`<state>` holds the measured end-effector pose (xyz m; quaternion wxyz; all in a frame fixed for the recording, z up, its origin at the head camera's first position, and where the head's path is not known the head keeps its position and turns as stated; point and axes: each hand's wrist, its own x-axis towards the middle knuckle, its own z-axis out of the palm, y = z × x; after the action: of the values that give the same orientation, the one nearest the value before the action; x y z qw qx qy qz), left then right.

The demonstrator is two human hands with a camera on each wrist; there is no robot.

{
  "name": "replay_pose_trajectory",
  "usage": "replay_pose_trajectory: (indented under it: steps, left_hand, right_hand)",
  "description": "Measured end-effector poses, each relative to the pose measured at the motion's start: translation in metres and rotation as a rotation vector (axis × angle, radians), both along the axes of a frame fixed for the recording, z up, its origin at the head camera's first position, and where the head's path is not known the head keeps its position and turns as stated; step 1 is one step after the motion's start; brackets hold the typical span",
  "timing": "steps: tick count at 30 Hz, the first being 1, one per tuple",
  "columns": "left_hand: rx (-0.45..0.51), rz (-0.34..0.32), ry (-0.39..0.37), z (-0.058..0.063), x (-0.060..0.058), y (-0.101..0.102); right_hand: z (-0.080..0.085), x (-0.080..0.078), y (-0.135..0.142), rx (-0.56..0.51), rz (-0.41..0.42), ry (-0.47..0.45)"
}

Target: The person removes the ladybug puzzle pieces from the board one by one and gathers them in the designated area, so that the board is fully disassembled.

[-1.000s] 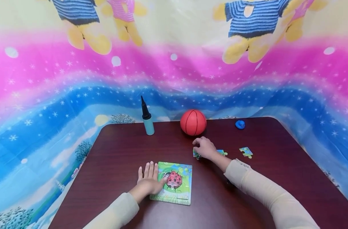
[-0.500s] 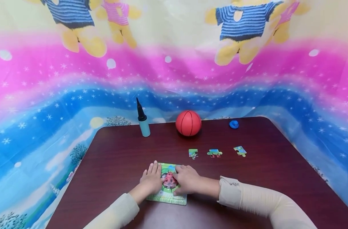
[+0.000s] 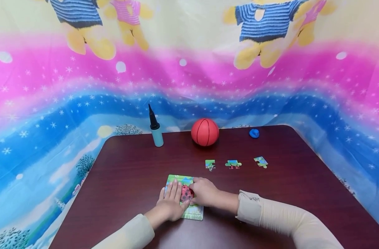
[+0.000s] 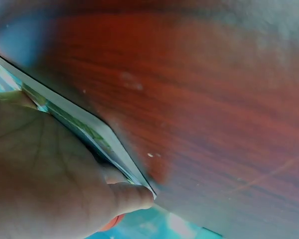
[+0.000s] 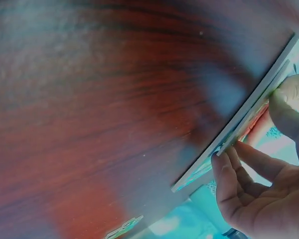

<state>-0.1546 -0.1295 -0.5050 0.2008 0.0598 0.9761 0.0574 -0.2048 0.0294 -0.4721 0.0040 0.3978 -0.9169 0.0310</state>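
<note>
A square ladybug puzzle board [image 3: 193, 217] lies on the dark wooden table. My left hand [image 3: 170, 204] rests on its left part, fingers straight and the thumb by the ladybug's lower edge. At the right side, my right hand [image 3: 205, 193] pinches a puzzle piece [image 5: 249, 119] between thumb and fingers; in the right wrist view this piece sits just above the board, slightly tilted. Whether it still touches the board I cannot tell. Part of the ladybug picture [image 3: 187, 193] shows between the hands. In the left wrist view, a finger reaches the board's corner.
Beyond the board lie three loose puzzle pieces: a left one [image 3: 210, 164], a middle one [image 3: 233, 164] and a right one [image 3: 261, 161]. Along the back stand a teal hand pump [image 3: 157, 136], a red ball [image 3: 205, 132] and a small blue object [image 3: 254, 133]. A patterned cloth [image 3: 189, 93] hangs behind.
My right hand has come from the loose pieces at the back to the board's right side. My left hand has slid rightward, further onto the board.
</note>
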Motion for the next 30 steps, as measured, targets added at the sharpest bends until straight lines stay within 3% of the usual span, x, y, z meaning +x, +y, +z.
replay_pose_trajectory:
  steps: [7, 13, 16, 23, 30]
  left_hand:
    - [0.032, 0.005, 0.030, -0.010, -0.005, -0.002]
    - [0.011, 0.001, 0.018, -0.011, -0.005, -0.004]
    - [0.006, 0.001, 0.013, -0.010, -0.006, -0.005]
    - [0.006, -0.002, 0.002, -0.009, -0.008, -0.005]
    - [-0.009, -0.001, -0.012, -0.005, -0.007, -0.004]
  right_hand:
    - [0.014, 0.000, 0.006, 0.116, -0.135, -0.052]
    - [0.018, 0.001, 0.008, 0.194, -0.139, -0.040]
    - [0.017, -0.003, 0.009, 0.143, -0.149, -0.085]
    - [0.014, -0.018, 0.018, -0.089, -0.215, -0.371]
    - [0.019, -0.023, 0.024, -0.209, -0.157, -0.423]
